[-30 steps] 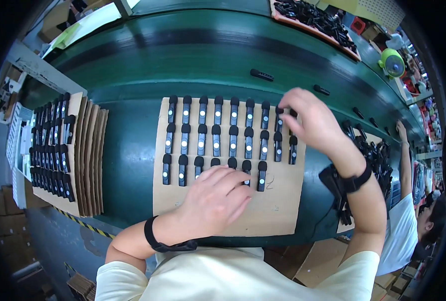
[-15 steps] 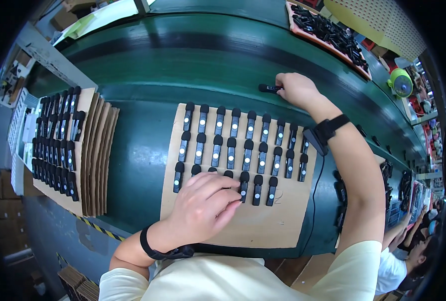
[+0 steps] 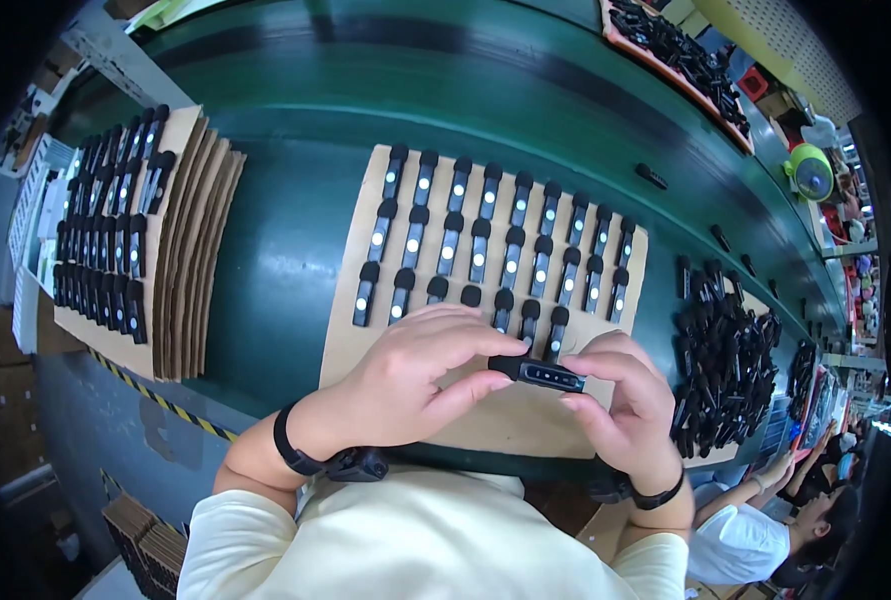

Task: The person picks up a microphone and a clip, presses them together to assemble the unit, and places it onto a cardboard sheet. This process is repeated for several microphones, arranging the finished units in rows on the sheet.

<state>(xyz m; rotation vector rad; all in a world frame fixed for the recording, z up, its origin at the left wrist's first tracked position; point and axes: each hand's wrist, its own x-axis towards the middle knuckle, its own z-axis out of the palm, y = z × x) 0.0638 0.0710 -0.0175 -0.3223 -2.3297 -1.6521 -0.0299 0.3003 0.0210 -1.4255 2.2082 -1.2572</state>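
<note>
A black clip-on microphone (image 3: 551, 375) with a foam tip lies sideways between my two hands, above the near part of a cardboard sheet (image 3: 515, 428). The thumb and fingers of my left hand (image 3: 390, 378) pinch its foam end. At the opposite end, my right hand (image 3: 627, 405) grips it between thumb and fingers. Several similar microphones stand out in three rows on the sheet, foam ends pointing away from me, most with a pale round sticker, such as one microphone (image 3: 480, 250) in the middle row. My left hand partly covers the nearest row.
At left, stacked cardboard sheets (image 3: 190, 270) carry more microphones. A dense microphone pile (image 3: 727, 365) lies at right. Beyond, a green conveyor belt (image 3: 525, 110) bears loose microphones; an orange-rimmed tray (image 3: 670, 85) and a green fan (image 3: 810, 172) stand past it. A co-worker (image 3: 755, 530) sits at lower right.
My right hand has come back from the belt with a microphone, and my left hand has moved right from the nearest row to take its foam end. The view has shifted.
</note>
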